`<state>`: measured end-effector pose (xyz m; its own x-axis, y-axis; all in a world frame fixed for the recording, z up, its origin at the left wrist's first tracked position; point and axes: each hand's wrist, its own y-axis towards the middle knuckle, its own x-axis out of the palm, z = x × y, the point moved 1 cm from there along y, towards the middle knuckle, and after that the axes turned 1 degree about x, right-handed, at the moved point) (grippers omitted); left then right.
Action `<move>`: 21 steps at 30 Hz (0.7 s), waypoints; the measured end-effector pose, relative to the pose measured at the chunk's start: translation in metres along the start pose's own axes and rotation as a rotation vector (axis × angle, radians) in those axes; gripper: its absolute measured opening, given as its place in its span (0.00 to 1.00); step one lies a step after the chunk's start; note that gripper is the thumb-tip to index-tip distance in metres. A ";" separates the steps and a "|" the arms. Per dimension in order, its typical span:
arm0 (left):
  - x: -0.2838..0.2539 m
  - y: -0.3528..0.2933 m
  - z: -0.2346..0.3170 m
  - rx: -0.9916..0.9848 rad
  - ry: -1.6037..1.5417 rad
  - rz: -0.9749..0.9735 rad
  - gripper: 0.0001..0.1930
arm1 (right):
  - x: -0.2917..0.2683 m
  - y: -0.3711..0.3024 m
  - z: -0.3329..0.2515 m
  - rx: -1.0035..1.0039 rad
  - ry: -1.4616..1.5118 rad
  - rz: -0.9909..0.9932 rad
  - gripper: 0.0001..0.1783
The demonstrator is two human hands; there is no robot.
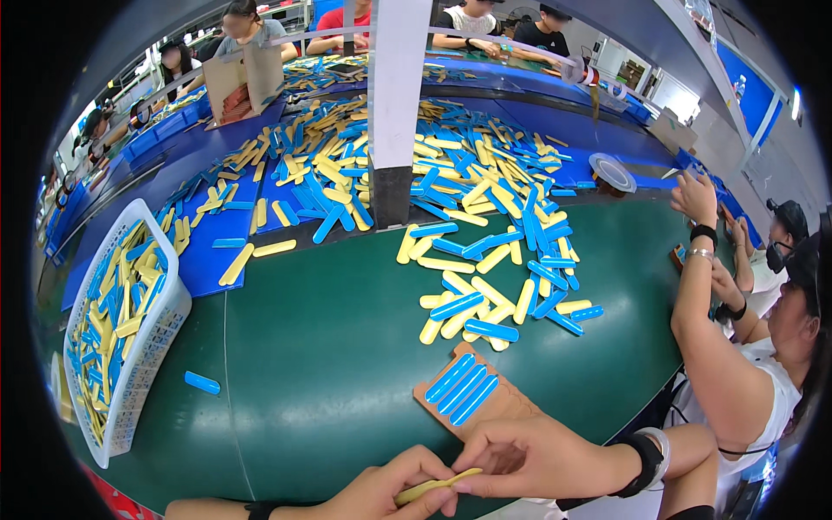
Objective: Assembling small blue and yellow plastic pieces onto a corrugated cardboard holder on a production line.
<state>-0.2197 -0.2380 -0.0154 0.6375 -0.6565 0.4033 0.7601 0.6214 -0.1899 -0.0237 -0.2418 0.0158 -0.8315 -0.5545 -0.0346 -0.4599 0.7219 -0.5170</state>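
Yellow strip (pixel 419 492) pinched by left hand (pixel 379 490) and right hand (pixel 533 457); three blue strips (pixel 462 389) on one brown tray (pixel 506 406).

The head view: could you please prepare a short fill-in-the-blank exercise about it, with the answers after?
The strip held by the left hand and the right hand is ____ in colour.
The brown tray holds ____ blue strips.
The white basket stands at the picture's ____ side.
Missing words: yellow; three; left.
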 end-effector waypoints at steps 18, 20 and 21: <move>-0.011 0.003 -0.007 0.052 0.315 0.347 0.14 | -0.017 -0.009 0.020 -0.668 -1.226 0.432 0.15; -0.011 0.004 -0.009 0.058 0.315 0.348 0.14 | -0.017 -0.010 0.019 -0.708 -1.281 0.436 0.15; -0.011 0.004 -0.010 0.064 0.319 0.349 0.14 | -0.015 -0.013 0.020 -0.665 -1.274 0.448 0.16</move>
<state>-0.2228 -0.2325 -0.0297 0.8676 -0.4965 0.0286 0.4912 0.8465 -0.2055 0.0009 -0.2507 0.0058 -0.2785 0.0304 -0.9600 -0.5922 0.7814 0.1966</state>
